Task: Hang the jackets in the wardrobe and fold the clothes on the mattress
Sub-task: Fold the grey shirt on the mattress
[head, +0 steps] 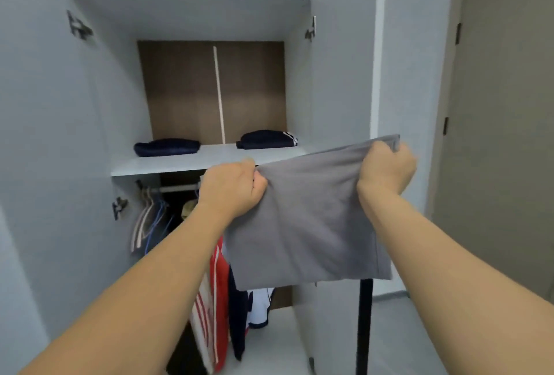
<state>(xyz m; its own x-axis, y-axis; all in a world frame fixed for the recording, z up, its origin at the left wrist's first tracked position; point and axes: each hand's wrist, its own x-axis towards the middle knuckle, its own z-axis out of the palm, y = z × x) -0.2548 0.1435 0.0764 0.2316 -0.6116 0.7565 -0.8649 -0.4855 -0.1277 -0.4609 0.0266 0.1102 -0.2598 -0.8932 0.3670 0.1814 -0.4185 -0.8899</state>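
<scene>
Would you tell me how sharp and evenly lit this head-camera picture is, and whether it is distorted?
Head view: soft overall, no glare; wide-angle bend bows the wardrobe door; the hanging space below the shelf is dark; both hands, left and right, and the grey garment are evenly lit.

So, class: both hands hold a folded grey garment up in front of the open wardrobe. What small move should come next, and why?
Probably lift the grey garment forward and set it on the shelf, in the bare gap between the two dark folded piles. The left hand and right hand grip its top corners at about shelf height, and it looks already folded.
</scene>
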